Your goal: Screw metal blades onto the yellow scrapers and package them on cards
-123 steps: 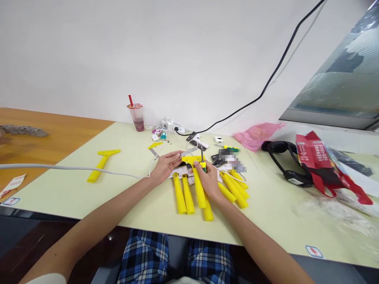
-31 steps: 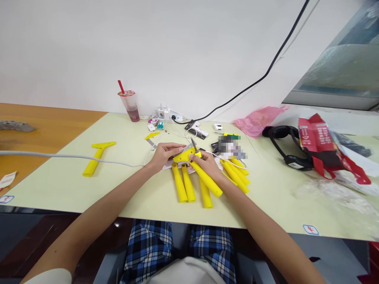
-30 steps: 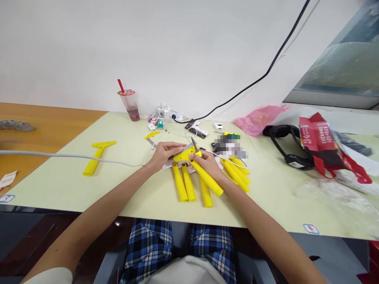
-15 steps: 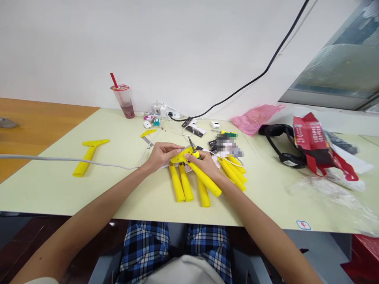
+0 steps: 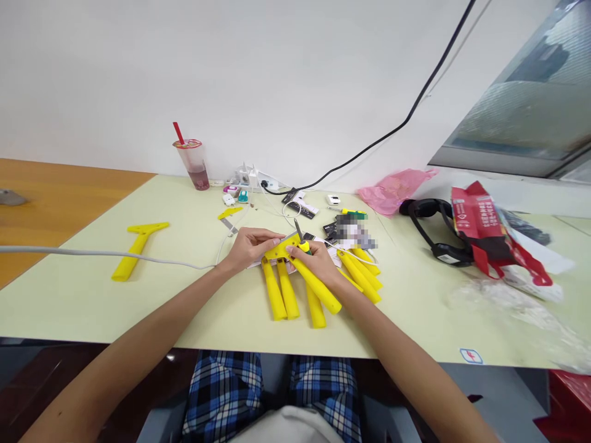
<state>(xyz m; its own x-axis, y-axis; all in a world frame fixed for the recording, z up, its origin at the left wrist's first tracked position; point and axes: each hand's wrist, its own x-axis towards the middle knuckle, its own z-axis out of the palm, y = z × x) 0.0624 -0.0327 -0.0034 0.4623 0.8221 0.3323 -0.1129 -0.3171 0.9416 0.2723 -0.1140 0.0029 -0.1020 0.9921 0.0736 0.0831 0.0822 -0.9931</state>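
Observation:
Both of my hands hold a yellow plastic scraper [image 5: 318,288] over the middle of the table, its handle slanting down to the right. My left hand [image 5: 249,247] pinches the left end of the wide head, where a grey blade edge shows. My right hand [image 5: 319,263] grips the head near the handle, thumb on top, and also keeps a screwdriver [image 5: 305,247] with a yellow-green handle in its fingers, shaft pointing up. Beneath lie more yellow scraper handles [image 5: 274,294], with several others [image 5: 362,274] to the right. Another yellow scraper [image 5: 138,251] rests alone at left.
A yellow head piece with a blade [image 5: 229,213] lies beyond my left hand. Farther back are a drink cup [image 5: 198,175], a power strip [image 5: 272,184] and a second screwdriver [image 5: 353,214]. At right are a pink bag [image 5: 392,189], a black headset [image 5: 450,253] and a red bag [image 5: 480,212].
The whole view has shifted slightly, with things sitting a little lower in the picture. Both hands keep their hold on the scraper, whose head is tilted about the same.

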